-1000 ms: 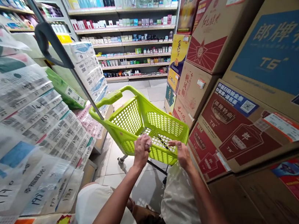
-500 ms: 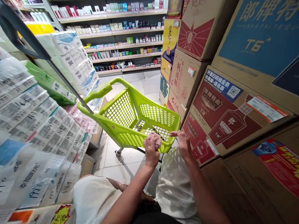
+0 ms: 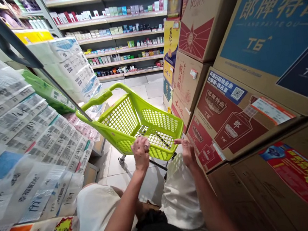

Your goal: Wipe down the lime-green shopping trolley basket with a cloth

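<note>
The closed left hand [image 3: 141, 152], contents indiscernible, is shifting left from the half-curled right hand [image 3: 188, 152], grip unclear, apparently working separately; the green cart [image 3: 160, 121] is standing just on their far side.

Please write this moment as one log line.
left grip: fingers curled, contents unclear; right grip: finger extended; green cart: ahead, both grips near

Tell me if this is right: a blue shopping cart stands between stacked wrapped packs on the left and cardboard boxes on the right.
Not blue: the head view shows a green shopping cart standing between stacked wrapped packs on the left and cardboard boxes on the right.
</note>
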A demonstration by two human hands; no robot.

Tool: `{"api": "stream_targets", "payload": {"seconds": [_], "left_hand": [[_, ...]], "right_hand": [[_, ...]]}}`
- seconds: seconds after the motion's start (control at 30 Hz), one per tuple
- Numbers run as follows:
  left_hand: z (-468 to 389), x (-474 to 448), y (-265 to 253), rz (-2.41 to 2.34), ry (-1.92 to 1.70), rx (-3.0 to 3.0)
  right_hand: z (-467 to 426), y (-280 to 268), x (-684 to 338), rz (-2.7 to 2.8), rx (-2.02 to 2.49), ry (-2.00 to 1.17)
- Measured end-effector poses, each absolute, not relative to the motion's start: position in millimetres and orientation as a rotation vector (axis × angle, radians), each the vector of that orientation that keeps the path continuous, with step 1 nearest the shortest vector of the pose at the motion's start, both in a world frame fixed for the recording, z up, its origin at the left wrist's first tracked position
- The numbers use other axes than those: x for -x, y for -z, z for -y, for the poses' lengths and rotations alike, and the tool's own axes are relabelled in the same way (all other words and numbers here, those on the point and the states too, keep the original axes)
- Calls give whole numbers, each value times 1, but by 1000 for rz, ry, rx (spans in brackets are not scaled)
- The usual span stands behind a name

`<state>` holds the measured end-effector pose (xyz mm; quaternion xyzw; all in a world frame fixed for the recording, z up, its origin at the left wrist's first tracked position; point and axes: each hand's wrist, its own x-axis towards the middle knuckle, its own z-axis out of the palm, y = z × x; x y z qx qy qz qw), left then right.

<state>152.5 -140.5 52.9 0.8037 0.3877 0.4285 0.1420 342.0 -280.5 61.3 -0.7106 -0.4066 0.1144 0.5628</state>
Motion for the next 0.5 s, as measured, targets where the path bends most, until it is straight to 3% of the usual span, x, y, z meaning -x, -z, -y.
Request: {"api": "stream_targets", "payload": {"seconds": [0.17,0.33,0.5], "left_hand": [[110,-135,-69,-1276,-1311,-2248],[128,-136,-49,-1122,-1321,-2326],[107,-123,-36,-1230,-1586,-2091]], "right_hand": [[254,-61,-295,1202,1778,-204],[231,-50,-257,1381,1857,-73],[228,-39,-262,1436,1849,-4]]}}
